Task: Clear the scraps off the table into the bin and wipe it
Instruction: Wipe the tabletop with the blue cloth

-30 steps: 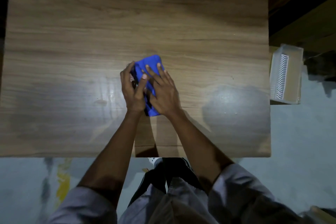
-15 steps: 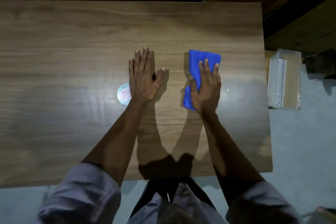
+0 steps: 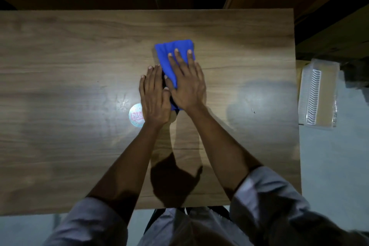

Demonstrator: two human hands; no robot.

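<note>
Wiping table (image 3: 60,50): right hand (image 3: 186,84) flat, fingers spread, pressing cloth (image 3: 172,56) mid-table. Left hand (image 3: 154,98) flat beside it, holding nothing. Round scrap (image 3: 135,115) left of wrist; bin (image 3: 318,93) far right. Best: even pressure, overlapping strokes.

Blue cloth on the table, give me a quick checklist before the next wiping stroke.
1. Right hand flat on the blue cloth: ok.
2. Left hand off the cloth's path: not ok, it lies right beside it.
3. Round sticker cleared from the table: not ok.
4. Small speck near the right edge removed: not ok.
5. Bin within reach: cannot tell.
</note>
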